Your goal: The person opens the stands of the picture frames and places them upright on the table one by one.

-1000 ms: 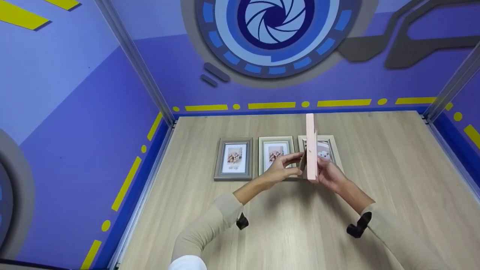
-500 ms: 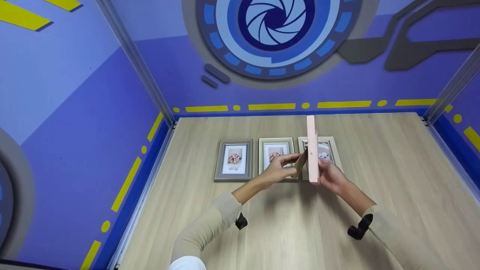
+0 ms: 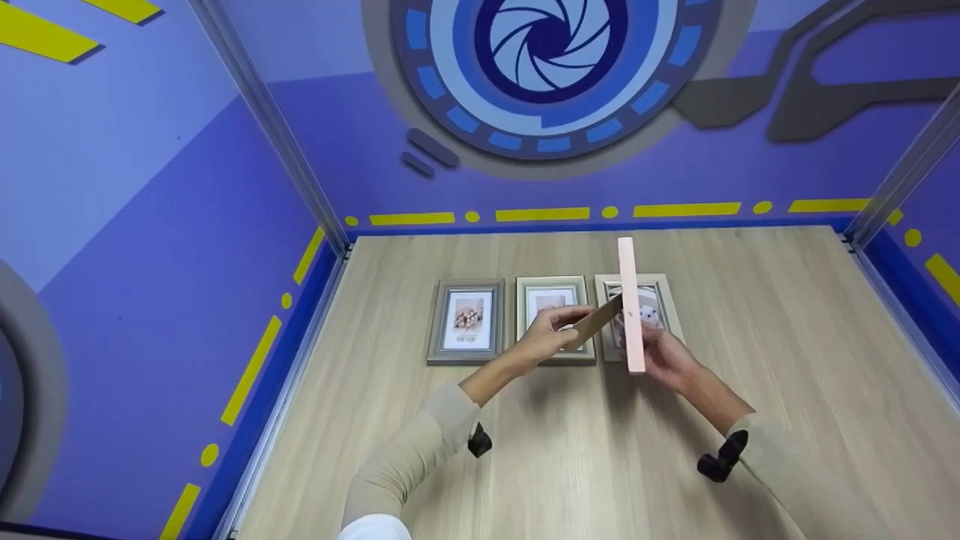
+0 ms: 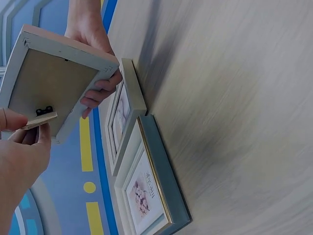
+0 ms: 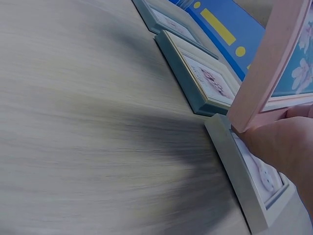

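A pink picture frame is held upright, edge-on to the head view, above the table. My right hand grips its lower right side; in the right wrist view the thumb lies along the pink border and a flower picture shows inside. My left hand pinches the brown stand leg hinged on the frame's back, which is swung outward. The left wrist view shows the brown back panel with a black hinge near the pinched leg. Right-hand fingers wrap the frame's edge there.
Three picture frames lie face up in a row on the wood table: a grey one, a champagne one and a cream one partly hidden behind the pink frame. Blue-purple panels wall the back and sides.
The stand leg has swung farther out from the frame's back, with my left hand moving left and slightly toward me. The pink frame has shifted a little right and nearer, tilting slightly.
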The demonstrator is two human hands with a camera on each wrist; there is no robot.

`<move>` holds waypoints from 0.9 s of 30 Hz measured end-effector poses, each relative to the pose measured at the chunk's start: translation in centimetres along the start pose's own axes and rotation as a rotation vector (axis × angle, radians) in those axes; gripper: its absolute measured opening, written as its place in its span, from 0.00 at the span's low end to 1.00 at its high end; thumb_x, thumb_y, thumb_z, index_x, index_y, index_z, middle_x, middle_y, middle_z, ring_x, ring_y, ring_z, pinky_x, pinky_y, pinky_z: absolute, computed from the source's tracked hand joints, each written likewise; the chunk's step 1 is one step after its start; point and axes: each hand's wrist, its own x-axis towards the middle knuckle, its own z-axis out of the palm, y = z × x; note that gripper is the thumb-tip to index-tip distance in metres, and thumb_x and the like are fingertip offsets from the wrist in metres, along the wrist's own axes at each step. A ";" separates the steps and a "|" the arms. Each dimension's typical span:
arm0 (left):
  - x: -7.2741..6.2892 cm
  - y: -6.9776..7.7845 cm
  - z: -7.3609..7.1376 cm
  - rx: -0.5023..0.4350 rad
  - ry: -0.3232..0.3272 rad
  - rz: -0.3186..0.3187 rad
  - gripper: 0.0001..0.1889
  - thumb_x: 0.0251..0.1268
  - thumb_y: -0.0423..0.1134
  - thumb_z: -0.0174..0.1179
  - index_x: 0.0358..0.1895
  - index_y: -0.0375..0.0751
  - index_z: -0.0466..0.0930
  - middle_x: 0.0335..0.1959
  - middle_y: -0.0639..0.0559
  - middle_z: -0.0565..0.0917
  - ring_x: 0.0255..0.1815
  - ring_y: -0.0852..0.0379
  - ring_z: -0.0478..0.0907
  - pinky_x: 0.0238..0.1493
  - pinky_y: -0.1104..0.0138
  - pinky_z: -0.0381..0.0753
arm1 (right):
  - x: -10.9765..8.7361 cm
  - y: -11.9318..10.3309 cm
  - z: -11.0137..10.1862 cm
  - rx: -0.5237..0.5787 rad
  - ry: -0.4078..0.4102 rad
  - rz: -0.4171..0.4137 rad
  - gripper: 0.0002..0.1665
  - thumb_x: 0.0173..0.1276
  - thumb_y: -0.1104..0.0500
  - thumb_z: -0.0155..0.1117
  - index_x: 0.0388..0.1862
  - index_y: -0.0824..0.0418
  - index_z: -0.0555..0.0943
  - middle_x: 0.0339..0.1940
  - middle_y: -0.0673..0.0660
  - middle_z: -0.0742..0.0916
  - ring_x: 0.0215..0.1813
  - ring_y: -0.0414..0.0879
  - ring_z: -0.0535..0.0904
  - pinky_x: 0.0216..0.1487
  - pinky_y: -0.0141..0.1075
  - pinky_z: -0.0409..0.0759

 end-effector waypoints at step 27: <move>0.0 -0.3 0.3 0.145 0.066 0.078 0.17 0.72 0.29 0.57 0.62 0.32 0.81 0.61 0.38 0.84 0.63 0.48 0.80 0.64 0.67 0.79 | 0.0 0.3 -0.5 -0.116 0.123 -0.047 0.14 0.85 0.62 0.34 0.56 0.57 0.70 0.44 0.50 0.88 0.48 0.39 0.83 0.52 0.36 0.84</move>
